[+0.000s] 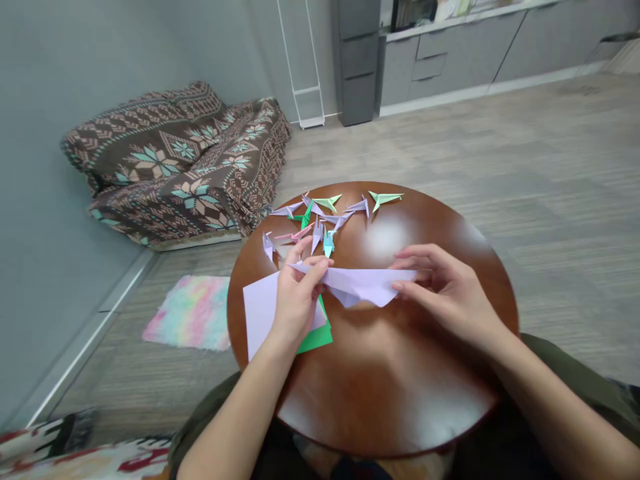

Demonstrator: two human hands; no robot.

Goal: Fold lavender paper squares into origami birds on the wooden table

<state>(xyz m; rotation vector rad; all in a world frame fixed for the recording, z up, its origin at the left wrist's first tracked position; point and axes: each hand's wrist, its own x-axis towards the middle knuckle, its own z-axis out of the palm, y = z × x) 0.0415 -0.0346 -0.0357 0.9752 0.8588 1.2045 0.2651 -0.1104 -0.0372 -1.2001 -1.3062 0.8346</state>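
Over the round brown table [400, 367], just this side of small paper figures [328, 244], I see a folded lilac paper [367, 281], the left hand [295, 297] pinching it near one end, the right hand [447, 287] curled at the other, thumb and forefinger parted, its grip impossible to tell.

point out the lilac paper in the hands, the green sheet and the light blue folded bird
Lilac paper [364, 283]: head view, middle of its folded length.
Green sheet [317, 338]: head view, its uncovered strip nearest the wearer.
Light blue folded bird [328, 245]: head view, middle of its body.
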